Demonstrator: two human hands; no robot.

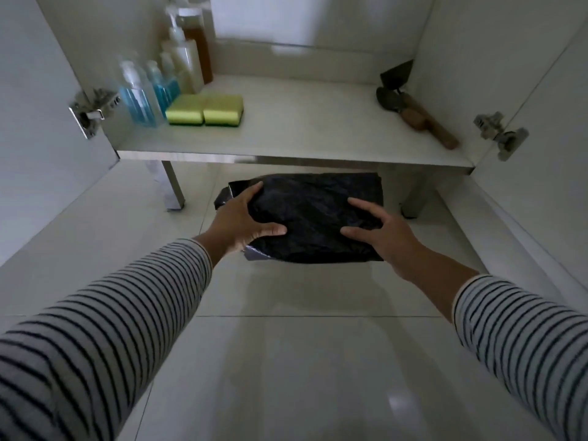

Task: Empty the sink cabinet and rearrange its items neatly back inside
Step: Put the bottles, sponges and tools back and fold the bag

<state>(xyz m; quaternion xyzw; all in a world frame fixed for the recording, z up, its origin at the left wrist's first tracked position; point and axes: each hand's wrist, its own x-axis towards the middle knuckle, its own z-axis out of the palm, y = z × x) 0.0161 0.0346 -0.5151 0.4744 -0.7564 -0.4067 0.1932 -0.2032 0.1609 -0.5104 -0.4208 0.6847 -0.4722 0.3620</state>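
Two sponges (205,113) and several bottles (149,90) on the shelf (302,128). Left hand (241,219) and right hand (380,232) gripping one crumpled black bag (311,214), fingers curled.

Plastic bag (315,214): black, crinkled sheen.
Sleeves (105,329): white with thin dark horizontal stripes.
Sponges (205,110): yellow-green tops, dark green bases.
Front bottles (140,97): clear, blue liquid inside.
Rear bottle (200,43): amber-brown.
Pump bottle (186,58): cream-white.
Tool handle (426,125): brown wood.
Cabinet shelf (302,128): white.
Floor tiles (286,361): pale, glossy.
Hinges (92,111): silver metal.
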